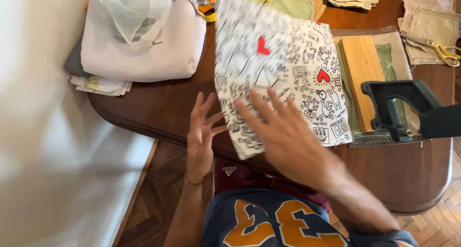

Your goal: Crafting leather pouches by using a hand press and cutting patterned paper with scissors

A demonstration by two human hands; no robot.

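The fingers of the left hand [200, 139] are spread wide, palm turned toward the table, their tips just touching the near left edge of a patterned cloth [281, 79]. The fingers of the right hand [283, 131] are also splayed wide and lie flat over the cloth's near corner, holding nothing; the hand is blurred.

The cloth is white with dense black line drawings and a few small red hearts. It lies on the dark wooden table [413, 175], its near corner hanging over the table's edge below the fingers and its far end reaching well away from them.

Beyond the left fingertips, further along the table, sits a white fabric bag [158, 50] with a crumpled sheet of thin white plastic [134, 9] on top and a small stack of papers [101, 85] poking out underneath.

Just beside the right fingertips, past the cloth, a block of light wood [360, 74] rests on beige and green fabric [391, 59]. A black clamp [398, 107] grips the table edge there, partly covering the block's near end.

Far from both hands, at the table's right corner, yellow-handled scissors [444, 50] lie on a beige cloth pad [432, 28]. A yellow measuring tape [201, 4] trails by the bag.
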